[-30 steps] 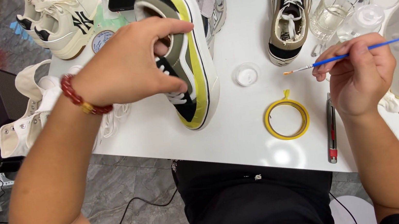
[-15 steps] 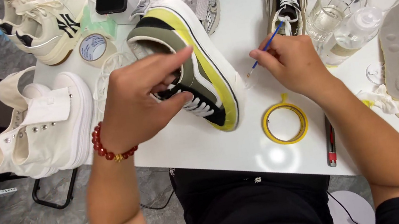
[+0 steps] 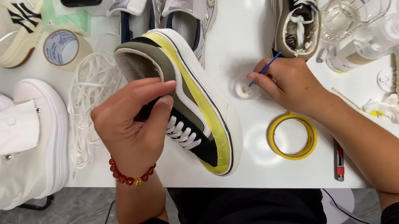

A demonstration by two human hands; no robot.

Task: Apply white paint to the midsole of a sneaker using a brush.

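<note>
Left hand [image 3: 131, 129] holds a low-top sneaker [image 3: 182, 99] tilted on its side on the white counter [image 3: 240, 33], toe toward the person; the fingers are clamped on the collar and lacing area, thumb on the outside, fingertips reaching into the opening. The sidewall and upper carry yellow masking tape; the white laces show below the hand. Right hand [image 3: 289, 86] pinches a thin blue-handled brush [image 3: 265, 70], fingers closed together on the handle, bristle end lowered into a small clear dish [image 3: 245, 89] just beside the shoe's midsole. Change since half a second ago: the brush tip was then up near the sneaker's sidewall; it now sits at the dish, and the shoe has been turned slightly in the left hand's grip. Reading: a reload of the brush, not a stroke on the shoe; the shoe is kept steady in the meantime. Nearby: a yellow tape roll [image 3: 292, 136] lying flat near the right wrist, a red-and-black pen-like tool [image 3: 339, 160] at the counter edge, a black sneaker [image 3: 296, 7] beyond the dish, loose white laces [image 3: 91, 98] to the left, and a white high-top [image 3: 12, 146] at the far left.
</note>
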